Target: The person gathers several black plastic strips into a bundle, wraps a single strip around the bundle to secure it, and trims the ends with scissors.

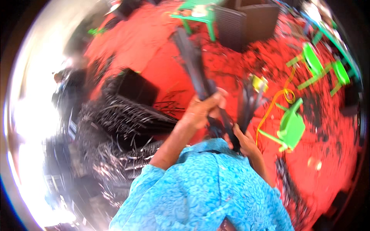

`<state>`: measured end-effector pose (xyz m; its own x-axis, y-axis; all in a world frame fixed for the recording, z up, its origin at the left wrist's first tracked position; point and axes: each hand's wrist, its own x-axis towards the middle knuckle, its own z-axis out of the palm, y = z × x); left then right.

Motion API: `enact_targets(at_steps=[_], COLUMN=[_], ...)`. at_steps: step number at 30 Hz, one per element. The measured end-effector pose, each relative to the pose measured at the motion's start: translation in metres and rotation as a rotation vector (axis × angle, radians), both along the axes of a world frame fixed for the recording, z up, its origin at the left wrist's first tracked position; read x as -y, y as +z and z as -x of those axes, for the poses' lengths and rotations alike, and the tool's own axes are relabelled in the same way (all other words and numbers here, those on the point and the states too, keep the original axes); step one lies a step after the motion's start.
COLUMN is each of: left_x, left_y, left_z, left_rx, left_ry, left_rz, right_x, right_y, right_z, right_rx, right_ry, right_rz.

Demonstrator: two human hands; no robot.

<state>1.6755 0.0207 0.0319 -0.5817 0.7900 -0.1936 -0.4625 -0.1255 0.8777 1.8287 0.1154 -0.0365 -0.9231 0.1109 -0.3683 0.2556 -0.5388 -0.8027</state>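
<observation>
My left hand (202, 109) is closed around a bundle of long, flat black strips (191, 63), whose upper end sticks out away from me. Lower and to the right, my right hand (244, 140) grips black strips too, near my light-blue patterned shirt. More dark strips (246, 106) fan upward above that hand, smeared by motion. Whether both hands hold one bundle or two, I cannot tell. Left of my left forearm lies a big heap of loose black strands (131, 115), with its gathered end close to the forearm.
A black box-like piece (137, 87) stands behind the heap. Dark woven panels (246, 25) and a green table (194, 15) are at the far side. Green plastic chairs (291, 125) and a yellow cord (266, 115) are on the right. Black scraps litter the red floor (323, 173).
</observation>
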Motion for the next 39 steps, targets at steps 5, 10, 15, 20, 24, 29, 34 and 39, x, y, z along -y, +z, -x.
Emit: enact_targets(at_steps=[5,10,15,20,24,29,34,39], left_x=[0.000,0.002,0.009,0.013,0.010,0.005,0.001,0.003], left_y=[0.001,0.002,-0.005,-0.009,-0.011,-0.005,-0.001,-0.005], left_z=[-0.001,-0.006,-0.011,-0.009,-0.007,-0.009,-0.013,-0.015], left_rx=[0.086,0.076,0.079,0.049,0.053,0.041,-0.038,-0.093], left_ry=[-0.111,-0.119,-0.134,-0.172,-0.190,-0.189,-0.226,-0.228], left_rz=[-0.109,-0.112,-0.117,-0.137,-0.162,-0.162,-0.139,-0.090], right_x=[0.003,0.012,0.015,0.011,0.009,0.003,-0.002,-0.002], right_y=[-0.008,-0.009,-0.004,0.004,-0.007,-0.004,0.003,0.002], right_z=[-0.005,-0.011,-0.018,-0.020,-0.021,-0.022,-0.022,-0.025], right_rx=[-0.002,0.038,0.051,0.083,0.088,0.153,0.126,0.142], right_ry=[-0.024,-0.025,0.019,0.041,0.049,0.068,0.179,0.184], right_rz=[-0.031,-0.143,-0.272,-0.307,-0.230,-0.205,-0.192,-0.189])
